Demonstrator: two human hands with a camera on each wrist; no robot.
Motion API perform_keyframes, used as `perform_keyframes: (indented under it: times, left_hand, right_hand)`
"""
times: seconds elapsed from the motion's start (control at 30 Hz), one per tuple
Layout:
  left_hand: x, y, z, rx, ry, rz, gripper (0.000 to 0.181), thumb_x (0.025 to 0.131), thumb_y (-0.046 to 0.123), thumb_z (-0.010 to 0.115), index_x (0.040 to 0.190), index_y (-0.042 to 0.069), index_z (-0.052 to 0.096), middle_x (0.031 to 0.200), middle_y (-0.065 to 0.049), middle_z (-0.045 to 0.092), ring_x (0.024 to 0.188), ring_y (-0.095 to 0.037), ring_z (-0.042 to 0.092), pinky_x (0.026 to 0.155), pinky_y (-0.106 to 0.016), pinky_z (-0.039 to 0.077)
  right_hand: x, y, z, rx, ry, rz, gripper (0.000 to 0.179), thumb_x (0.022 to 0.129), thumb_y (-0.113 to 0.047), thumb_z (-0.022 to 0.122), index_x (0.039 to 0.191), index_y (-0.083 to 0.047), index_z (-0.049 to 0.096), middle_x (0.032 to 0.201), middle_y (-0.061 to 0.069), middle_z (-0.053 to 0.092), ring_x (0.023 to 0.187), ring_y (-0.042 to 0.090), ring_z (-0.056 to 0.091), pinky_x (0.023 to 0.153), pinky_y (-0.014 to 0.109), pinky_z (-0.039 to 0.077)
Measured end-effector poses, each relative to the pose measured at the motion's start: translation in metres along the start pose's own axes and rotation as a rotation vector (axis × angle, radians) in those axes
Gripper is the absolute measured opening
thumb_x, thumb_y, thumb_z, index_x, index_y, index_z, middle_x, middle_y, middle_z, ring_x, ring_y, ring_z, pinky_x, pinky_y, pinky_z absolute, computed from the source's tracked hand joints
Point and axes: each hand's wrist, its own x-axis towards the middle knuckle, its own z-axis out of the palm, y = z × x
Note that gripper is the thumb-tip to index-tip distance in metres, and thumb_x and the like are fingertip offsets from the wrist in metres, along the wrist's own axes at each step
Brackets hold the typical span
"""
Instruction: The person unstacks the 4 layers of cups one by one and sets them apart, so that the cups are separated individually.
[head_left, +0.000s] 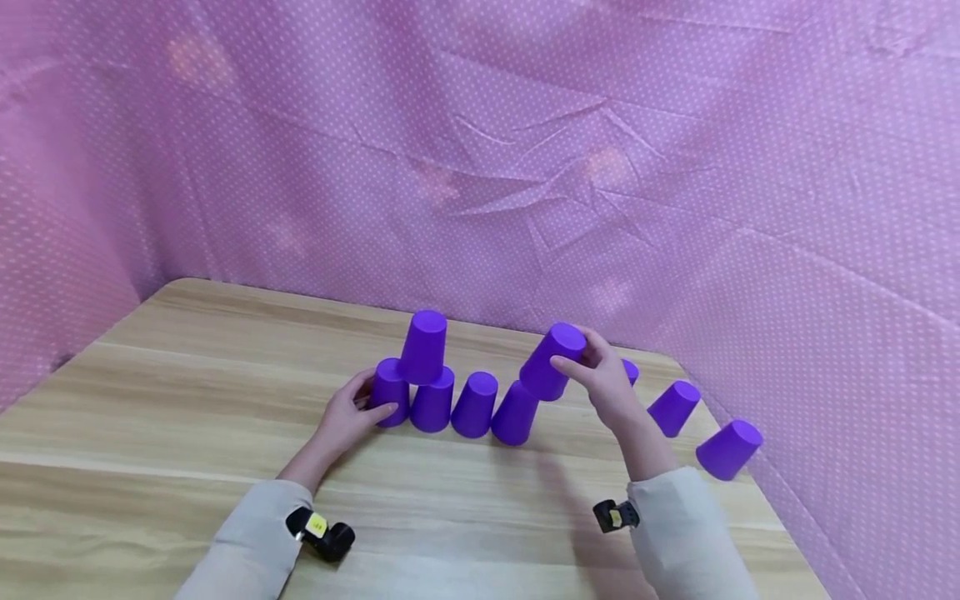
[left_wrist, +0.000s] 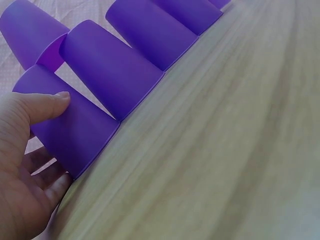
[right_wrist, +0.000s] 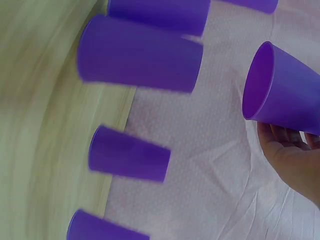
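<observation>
Several purple cups stand upside down in a row on the table, including the cup at the left end (head_left: 389,396) and the cup at the right end (head_left: 514,417). My left hand (head_left: 352,417) grips the left-end cup, thumb on its near side and fingers around the far side, as the left wrist view shows. One upside-down cup (head_left: 423,346) rests across the tops of the two leftmost cups. My right hand (head_left: 607,379) holds another cup (head_left: 551,362), tilted with its mouth down, above the row's right end. In the right wrist view this held cup (right_wrist: 290,92) is apart from the row.
To the right of the row stand more upside-down cups: a near one (head_left: 729,450), a middle one (head_left: 673,408) and one partly hidden behind my right hand (head_left: 631,372). The wooden table (head_left: 187,375) ends at a pink dotted cloth (head_left: 480,167) behind and at the sides.
</observation>
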Motion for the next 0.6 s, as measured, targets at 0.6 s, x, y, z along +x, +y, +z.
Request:
perform_keyframes:
  times: [0.6]
  left_hand:
    - [0.001, 0.001, 0.000, 0.016, -0.013, -0.008, 0.062, 0.075, 0.012, 0.066, 0.127, -0.001, 0.035, 0.120, -0.025, 0.042, 0.112, -0.035, 0.038, 0.094, -0.042, 0.032]
  right_hand:
    - [-0.038, 0.032, -0.078, -0.134, 0.222, 0.131, 0.053, 0.079, -0.013, 0.063, 0.123, 0.001, 0.037, 0.096, -0.012, 0.054, 0.093, 0.003, 0.050, 0.096, 0.046, 0.027]
